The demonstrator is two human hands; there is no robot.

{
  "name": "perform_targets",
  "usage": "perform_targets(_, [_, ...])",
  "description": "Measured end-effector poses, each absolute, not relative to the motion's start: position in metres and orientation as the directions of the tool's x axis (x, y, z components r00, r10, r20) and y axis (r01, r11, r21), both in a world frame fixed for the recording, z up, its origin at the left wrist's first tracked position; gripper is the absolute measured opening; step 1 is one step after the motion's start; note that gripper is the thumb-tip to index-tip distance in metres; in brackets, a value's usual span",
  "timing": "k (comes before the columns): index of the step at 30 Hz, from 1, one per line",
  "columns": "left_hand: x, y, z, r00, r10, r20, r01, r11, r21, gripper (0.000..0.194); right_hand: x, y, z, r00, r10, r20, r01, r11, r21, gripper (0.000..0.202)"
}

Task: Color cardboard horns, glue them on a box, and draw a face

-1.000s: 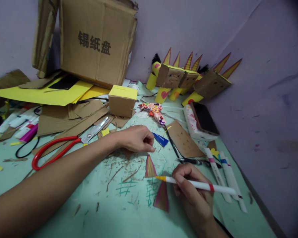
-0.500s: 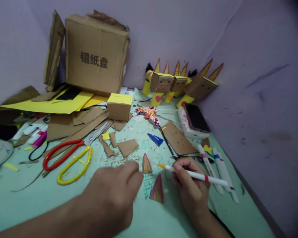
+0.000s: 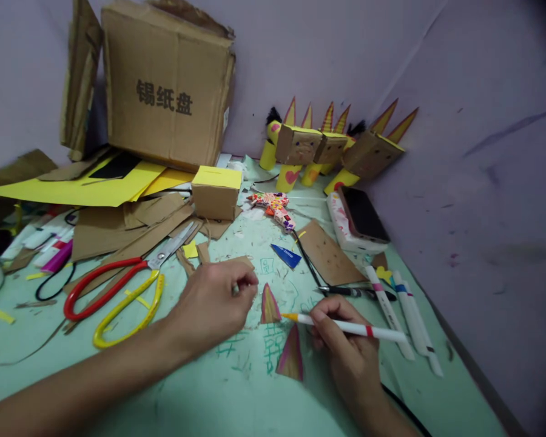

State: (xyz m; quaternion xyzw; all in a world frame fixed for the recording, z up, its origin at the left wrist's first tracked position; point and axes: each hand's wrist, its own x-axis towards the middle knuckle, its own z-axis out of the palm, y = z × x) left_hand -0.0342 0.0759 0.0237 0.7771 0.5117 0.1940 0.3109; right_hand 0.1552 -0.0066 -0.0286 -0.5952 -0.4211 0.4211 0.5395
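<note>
My right hand (image 3: 346, 340) pinches a white marker (image 3: 368, 329) with an orange-yellow tip, which points left at the base of a small cardboard triangle (image 3: 270, 304). The triangle is coloured yellow-brown with pink edges. A second such triangle (image 3: 291, 357) lies below it on the green tabletop, left of my right hand. My left hand (image 3: 218, 300) is just left of the upper triangle, its fingers curled closed, and nothing shows in them. It partly covers a cardboard scrap (image 3: 242, 261).
Scissors (image 3: 157, 260) with red and yellow handles lie left, near cardboard strips. Further back are a yellow-topped cardboard box (image 3: 216, 197), a patterned glue gun (image 3: 275, 209) and a large carton (image 3: 166, 91). Cardboard-headed yellow figures (image 3: 300, 145), a phone (image 3: 363, 213) and markers (image 3: 412, 315) are right.
My left hand has moved up and slightly left, and its curled fingers have turned. The marker tip has come left and slightly down towards the upper triangle. The view has shifted slightly.
</note>
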Motion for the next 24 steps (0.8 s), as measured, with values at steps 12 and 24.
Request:
perform_targets(12, [-0.006, 0.133, 0.015, 0.487, 0.806, -0.336, 0.777, -0.225, 0.588, 0.009, 0.156, -0.001, -0.028, 0.259, 0.963, -0.066, 0.101, -0.095, -0.990, 0.024])
perform_targets(24, [-0.003, 0.126, 0.018, 0.485, 0.833, -0.268, 0.833, -0.345, 0.433, 0.003, 0.149, -0.003, -0.022, 0.241, 0.968, 0.073, 0.356, -0.019, -0.934, 0.020])
